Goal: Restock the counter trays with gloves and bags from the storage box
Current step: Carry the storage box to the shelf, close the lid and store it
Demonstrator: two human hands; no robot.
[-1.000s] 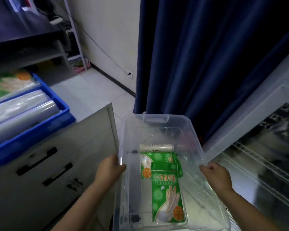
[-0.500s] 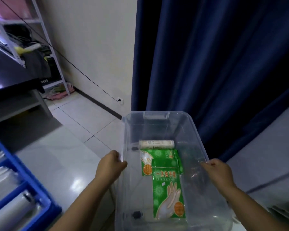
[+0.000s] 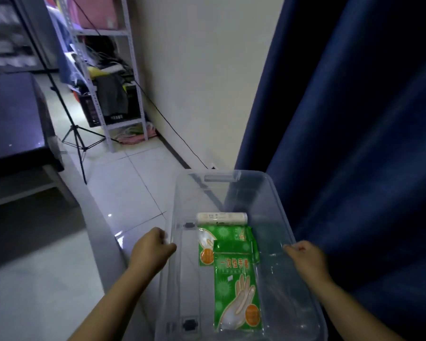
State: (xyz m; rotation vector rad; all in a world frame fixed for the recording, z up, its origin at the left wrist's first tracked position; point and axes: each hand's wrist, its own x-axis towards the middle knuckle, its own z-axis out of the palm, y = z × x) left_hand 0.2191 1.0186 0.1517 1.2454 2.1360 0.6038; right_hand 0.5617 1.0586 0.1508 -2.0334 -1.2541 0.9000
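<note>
I hold a clear plastic storage box (image 3: 276, 190) in front of me above the floor. My left hand (image 3: 151, 249) grips its left rim and my right hand (image 3: 305, 257) grips its right rim. Inside lie two green packs of disposable gloves, one (image 3: 236, 291) overlapping the other (image 3: 207, 242). A white roll of bags (image 3: 221, 217) lies across the box just beyond them. The counter trays are out of view.
A grey counter (image 3: 42, 279) runs along my left. A dark blue curtain (image 3: 354, 119) hangs at the right. Farther back stand a white shelf rack (image 3: 130, 70) with clutter, a black tripod (image 3: 76, 134) and a dark table (image 3: 12, 119). A cable crosses the wall.
The view has swung left and up while I carry the box. The blue tray with rolls has left the frame; the shelf rack, tripod and dark table have come into view.
</note>
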